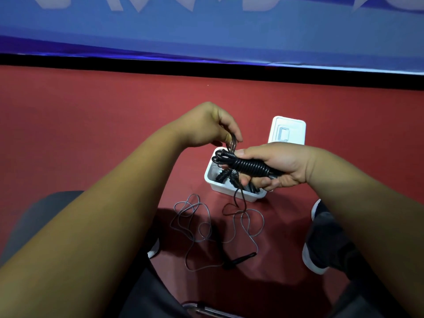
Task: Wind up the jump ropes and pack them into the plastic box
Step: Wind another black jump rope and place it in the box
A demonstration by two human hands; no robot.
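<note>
My right hand [278, 165] grips the black ribbed handles of a jump rope [249, 166], with cord coiled at their left end. My left hand [206, 126] pinches a loop of that thin cord [234, 142] just above the handles. Both hands hover over a white plastic box [212, 177] on the red floor; black handles of another rope lie inside it. The loose remainder of the cord [206, 226] trails from the handles down to the floor in tangled loops. A black handle [241, 260] lies at the cord's far end on the floor.
The box's white lid [291, 130] lies on the floor just behind the box. My dark shoe [321, 246] with a white sole stands at the right. A blue banner [206, 31] with a black base strip runs along the back. A metal chair edge [202, 306] shows at the bottom.
</note>
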